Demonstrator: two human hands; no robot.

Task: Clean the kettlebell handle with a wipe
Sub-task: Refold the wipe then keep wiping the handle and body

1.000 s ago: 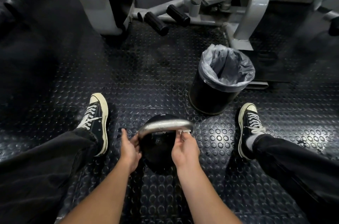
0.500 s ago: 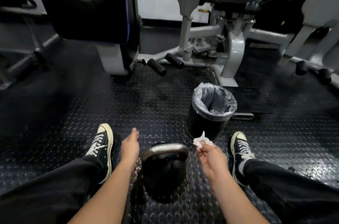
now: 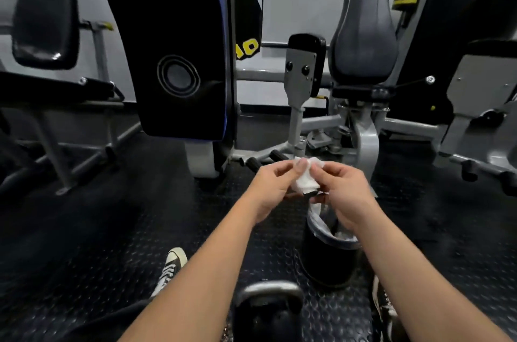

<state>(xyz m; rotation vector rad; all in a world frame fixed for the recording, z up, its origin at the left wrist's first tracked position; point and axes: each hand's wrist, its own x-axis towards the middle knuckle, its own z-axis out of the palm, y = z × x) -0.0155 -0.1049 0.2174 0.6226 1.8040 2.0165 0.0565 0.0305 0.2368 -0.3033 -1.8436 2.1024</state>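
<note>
Both hands up at chest height in head view: left hand (image 3: 275,187) and right hand (image 3: 340,192) pinch a crumpled white wipe (image 3: 305,178) between them, fingertips closed on it, thumbs on top. Wipe is bunched, partly hidden by fingers. Directly below hands sits a black bin (image 3: 330,260) w/ a grey liner, so wipe hangs over its mouth.

Kettlebell (image 3: 267,311) stands on studded rubber floor (image 3: 92,243) at bottom centre, btwn the forearms, well below and nearer the body than the hands; neither hand touches it. Its grey handle (image 3: 270,287) arches over the black body.

Handling, judged: wipe is light, soft, prob damp, so a pinch grip is enough. Kettlebell looks heavy & rigid, won't shift when rubbed. Handle looks smooth metal, maybe slick if wet; grip at the arch, steady at a side post.
</note>
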